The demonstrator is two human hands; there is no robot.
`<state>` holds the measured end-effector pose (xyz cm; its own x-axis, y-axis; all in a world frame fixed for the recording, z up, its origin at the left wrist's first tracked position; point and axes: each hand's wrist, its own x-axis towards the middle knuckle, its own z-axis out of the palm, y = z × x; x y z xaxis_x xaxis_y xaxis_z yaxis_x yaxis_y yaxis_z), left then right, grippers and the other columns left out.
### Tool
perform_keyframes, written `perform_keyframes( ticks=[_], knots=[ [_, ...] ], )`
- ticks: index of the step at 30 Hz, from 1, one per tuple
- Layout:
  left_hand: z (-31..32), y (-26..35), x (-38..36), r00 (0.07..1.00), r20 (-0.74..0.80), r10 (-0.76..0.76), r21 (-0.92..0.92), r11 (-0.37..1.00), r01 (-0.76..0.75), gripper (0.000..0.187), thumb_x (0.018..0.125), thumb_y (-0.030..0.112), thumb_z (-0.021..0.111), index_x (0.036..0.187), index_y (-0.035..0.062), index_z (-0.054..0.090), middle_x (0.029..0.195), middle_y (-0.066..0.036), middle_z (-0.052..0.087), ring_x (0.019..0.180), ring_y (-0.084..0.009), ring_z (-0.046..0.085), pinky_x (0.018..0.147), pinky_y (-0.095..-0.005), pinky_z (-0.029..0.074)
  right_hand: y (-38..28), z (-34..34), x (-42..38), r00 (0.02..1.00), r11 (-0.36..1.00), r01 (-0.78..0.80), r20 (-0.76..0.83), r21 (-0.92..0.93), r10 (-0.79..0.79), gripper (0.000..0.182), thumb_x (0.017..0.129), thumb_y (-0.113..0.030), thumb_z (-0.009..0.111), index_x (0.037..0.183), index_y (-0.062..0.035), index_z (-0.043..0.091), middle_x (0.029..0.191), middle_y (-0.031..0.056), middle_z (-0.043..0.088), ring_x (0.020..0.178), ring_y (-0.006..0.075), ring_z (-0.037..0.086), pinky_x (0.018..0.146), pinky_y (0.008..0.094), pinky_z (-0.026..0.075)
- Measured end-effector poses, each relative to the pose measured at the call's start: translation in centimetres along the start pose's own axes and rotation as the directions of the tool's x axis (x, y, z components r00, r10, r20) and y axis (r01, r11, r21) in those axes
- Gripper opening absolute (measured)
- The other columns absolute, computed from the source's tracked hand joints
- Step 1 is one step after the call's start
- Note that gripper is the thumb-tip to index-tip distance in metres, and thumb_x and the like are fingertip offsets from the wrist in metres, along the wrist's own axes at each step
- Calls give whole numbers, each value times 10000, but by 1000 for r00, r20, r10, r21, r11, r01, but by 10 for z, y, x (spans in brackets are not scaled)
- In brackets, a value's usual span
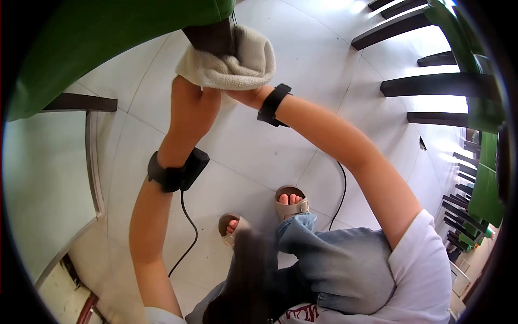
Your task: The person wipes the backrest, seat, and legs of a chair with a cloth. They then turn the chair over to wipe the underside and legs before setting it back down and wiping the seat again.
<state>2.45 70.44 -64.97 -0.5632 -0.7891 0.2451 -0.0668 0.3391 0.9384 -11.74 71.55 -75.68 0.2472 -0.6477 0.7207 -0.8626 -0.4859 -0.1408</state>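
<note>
A beige, towel-like cloth [237,67] is bunched around a dark brown chair leg [213,39] below a green seat [129,24]. My left hand [193,90] reaches up into the cloth from below, its fingers covered by the fabric. From the right, my right hand [249,96] meets the cloth's lower edge, and its fingers are hidden too. Both hands appear closed on the cloth, pressing it about the leg. Each wrist or forearm carries a black strap; the left strap [167,171] has a box on it, the right strap [275,105] sits near the hand.
Another dark leg [81,102] and a pale panel [48,189] stand at the left. Several dark chair legs [437,85] with green upholstery line the right. Black cables [190,237] hang from my arms. My sandaled feet [291,202] rest on the light tiled floor [259,146].
</note>
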Motion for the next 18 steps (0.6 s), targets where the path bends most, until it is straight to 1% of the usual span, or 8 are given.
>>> perform_keyframes(
  ticks=[1,3,5,6,9,10,13,18],
  knots=[
    [3,-10,-2,999,25,-26,-26,999,27,174,855,48,452,943,-59,555,843,-34,598,746,-71,485,637,-226,414,-2,5,-9,978,956,-202,99,212,184,351,844,-235,576,1172,-148,486,1152,44,492,1053,189,455,886,292,401],
    [7,-29,-4,967,116,-225,-86,968,236,215,841,24,442,1001,-56,561,914,-53,601,848,-98,501,747,-240,417,-6,16,-26,801,605,-589,284,536,527,302,764,-257,641,1024,-139,545,1039,59,535,918,229,499,822,317,418],
    [9,-60,-4,883,227,-412,-99,892,441,243,837,18,436,1033,-52,561,952,-62,603,898,-109,505,799,-246,412,-7,5,-31,693,468,-701,356,539,627,369,751,-290,675,1038,-105,535,970,87,558,861,216,529,781,314,439],
    [12,-77,-4,815,274,-510,-25,844,536,244,844,28,470,1061,-38,562,981,-65,606,905,-119,521,808,-254,423,1,22,-53,694,438,-693,368,572,618,415,734,-309,706,1036,-79,537,924,88,565,827,205,537,756,305,453],
    [28,-139,-18,777,386,-497,107,861,498,246,851,64,528,1078,-26,559,1005,-63,608,914,-141,537,816,-282,434,-8,-7,-47,603,321,-773,479,547,638,434,722,-308,725,1034,-69,543,914,70,568,824,187,529,759,296,457],
    [32,-142,-25,756,362,-545,116,831,544,292,856,113,570,1117,-14,540,1023,-76,608,923,-150,550,812,-295,443,-9,-12,-42,596,308,-786,522,536,610,441,716,-298,739,1034,-62,544,938,49,567,836,163,530,777,290,456],
    [39,-142,-42,859,209,-468,239,876,419,330,860,132,570,1154,-7,510,1033,-94,608,955,-166,561,813,-309,450,-7,-3,-58,518,233,-841,600,488,610,410,722,-256,737,1027,-60,546,954,45,573,836,150,531,777,292,458],
    [30,-112,-35,853,224,-472,182,880,439,357,855,113,561,1180,-9,482,1046,-111,604,987,-199,565,847,-320,442,-6,-17,-42,582,251,-793,567,555,583,340,724,-146,717,1003,-44,554,924,65,600,803,155,543,755,296,464]
  ],
)
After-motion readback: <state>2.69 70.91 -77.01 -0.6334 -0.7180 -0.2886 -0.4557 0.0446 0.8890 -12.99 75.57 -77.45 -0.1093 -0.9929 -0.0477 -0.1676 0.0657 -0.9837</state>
